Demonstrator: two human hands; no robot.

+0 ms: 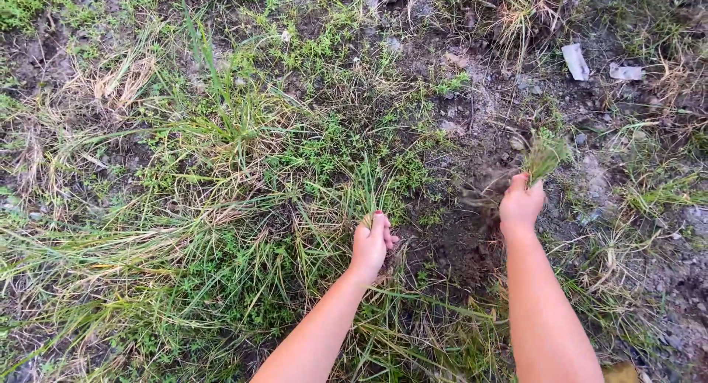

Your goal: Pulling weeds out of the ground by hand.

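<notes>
Fingers of the left hand (pixel 371 244) clench a rooted grass clump (pixel 369 195); the right hand (pixel 521 204) grips a pulled tuft (pixel 544 156) above bare soil (pixel 457 243).

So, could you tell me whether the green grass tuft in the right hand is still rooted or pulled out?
Pulled out: the right hand holds the green grass tuft above bare soil.

Soft even daylight, faint shadows, sharp centre, slight edge distortion

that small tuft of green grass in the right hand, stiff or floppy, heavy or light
Probably floppy: the tuft of thin green grass blades fans loosely above the right hand. Likely light, since one closed fist lifts it. Soil may shed; a brown blur hangs beside it.
</notes>
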